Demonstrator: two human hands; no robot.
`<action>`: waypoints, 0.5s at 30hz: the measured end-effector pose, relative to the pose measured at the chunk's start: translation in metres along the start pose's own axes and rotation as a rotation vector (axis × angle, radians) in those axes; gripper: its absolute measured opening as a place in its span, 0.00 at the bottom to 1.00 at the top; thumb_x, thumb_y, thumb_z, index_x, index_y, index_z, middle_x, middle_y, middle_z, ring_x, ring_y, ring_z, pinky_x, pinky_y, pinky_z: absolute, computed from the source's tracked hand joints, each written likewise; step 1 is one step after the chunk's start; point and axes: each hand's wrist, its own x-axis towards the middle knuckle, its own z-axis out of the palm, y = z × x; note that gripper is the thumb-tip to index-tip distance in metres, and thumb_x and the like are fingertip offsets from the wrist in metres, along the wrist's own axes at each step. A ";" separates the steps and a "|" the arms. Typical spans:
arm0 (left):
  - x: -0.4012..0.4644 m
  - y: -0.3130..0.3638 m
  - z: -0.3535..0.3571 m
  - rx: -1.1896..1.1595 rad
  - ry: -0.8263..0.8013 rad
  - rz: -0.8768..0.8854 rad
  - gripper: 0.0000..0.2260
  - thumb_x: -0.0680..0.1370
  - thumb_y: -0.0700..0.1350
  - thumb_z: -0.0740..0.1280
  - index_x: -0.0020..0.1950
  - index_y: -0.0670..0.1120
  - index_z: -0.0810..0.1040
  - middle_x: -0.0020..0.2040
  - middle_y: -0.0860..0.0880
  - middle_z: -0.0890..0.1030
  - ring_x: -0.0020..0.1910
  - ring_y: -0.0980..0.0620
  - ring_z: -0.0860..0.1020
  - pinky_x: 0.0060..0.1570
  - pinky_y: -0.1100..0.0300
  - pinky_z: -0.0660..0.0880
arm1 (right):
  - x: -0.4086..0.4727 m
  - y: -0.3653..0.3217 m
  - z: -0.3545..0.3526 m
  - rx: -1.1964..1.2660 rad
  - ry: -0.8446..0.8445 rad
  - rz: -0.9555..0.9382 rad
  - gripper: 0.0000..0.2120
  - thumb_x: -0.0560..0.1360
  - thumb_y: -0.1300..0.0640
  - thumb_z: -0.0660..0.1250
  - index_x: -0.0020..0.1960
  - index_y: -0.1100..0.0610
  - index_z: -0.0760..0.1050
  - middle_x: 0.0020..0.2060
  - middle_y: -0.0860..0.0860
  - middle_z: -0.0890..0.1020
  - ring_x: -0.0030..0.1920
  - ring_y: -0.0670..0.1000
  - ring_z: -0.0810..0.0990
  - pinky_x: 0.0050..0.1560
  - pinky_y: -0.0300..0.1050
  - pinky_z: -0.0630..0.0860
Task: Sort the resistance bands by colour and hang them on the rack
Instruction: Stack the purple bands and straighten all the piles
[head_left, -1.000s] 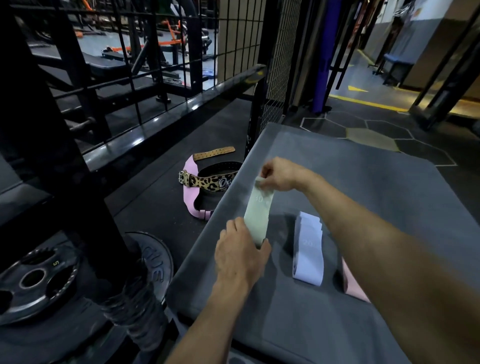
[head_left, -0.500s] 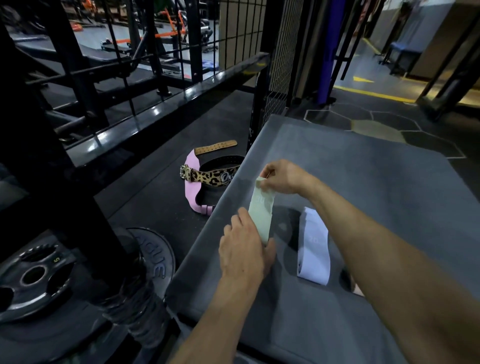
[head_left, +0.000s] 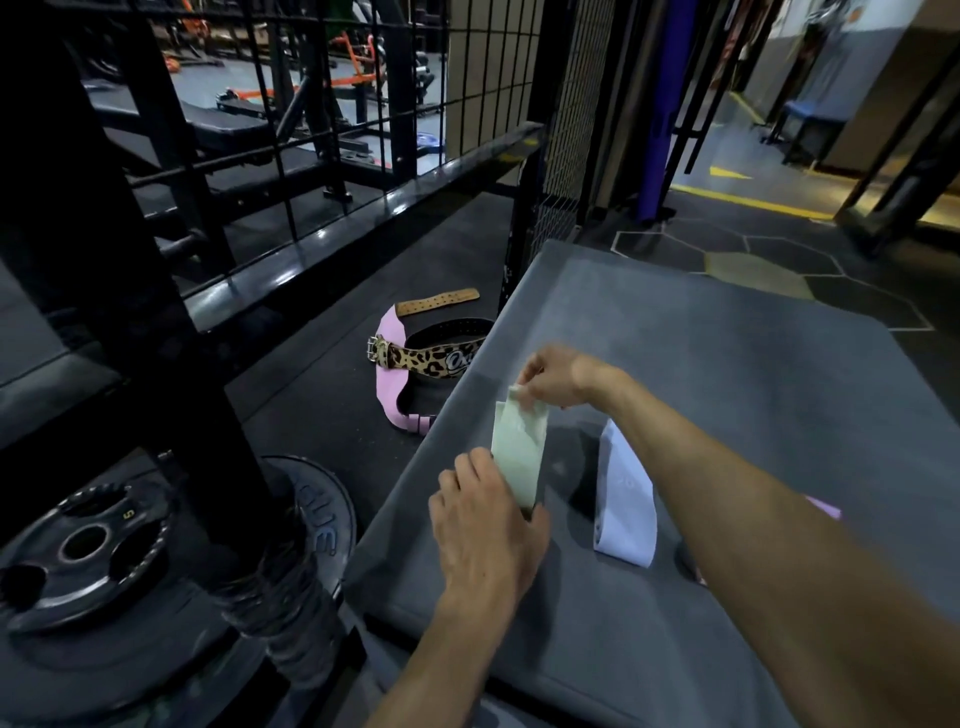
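The green band now stands steeper than a second ago; left hand grips its bottom, right hand pinches its top, stretching it flat for sorting above the counter; lilac band lies beside.

Single head-worn, wide-angle view.
The bench is seen from close above, facing forward and down.

Both hands, left and right, pinch with curled fingers.
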 end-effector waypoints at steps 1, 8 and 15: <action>0.002 0.000 0.000 0.008 -0.015 -0.008 0.24 0.71 0.62 0.69 0.58 0.50 0.67 0.54 0.52 0.73 0.56 0.47 0.74 0.56 0.51 0.71 | 0.003 0.003 0.003 -0.027 0.008 0.006 0.08 0.75 0.54 0.71 0.48 0.58 0.85 0.43 0.52 0.85 0.42 0.52 0.81 0.46 0.46 0.79; 0.010 0.005 0.004 0.082 0.005 -0.003 0.26 0.69 0.64 0.69 0.58 0.50 0.71 0.54 0.51 0.75 0.55 0.46 0.75 0.53 0.49 0.71 | 0.004 0.014 0.007 -0.030 0.036 -0.022 0.10 0.72 0.54 0.73 0.52 0.56 0.82 0.48 0.52 0.85 0.51 0.54 0.83 0.56 0.50 0.80; 0.017 0.002 0.006 0.014 -0.081 -0.036 0.28 0.71 0.64 0.69 0.64 0.50 0.71 0.60 0.50 0.72 0.60 0.47 0.72 0.59 0.51 0.69 | 0.000 0.009 0.002 0.066 -0.006 -0.113 0.06 0.72 0.58 0.74 0.48 0.52 0.81 0.47 0.50 0.85 0.50 0.52 0.83 0.56 0.49 0.80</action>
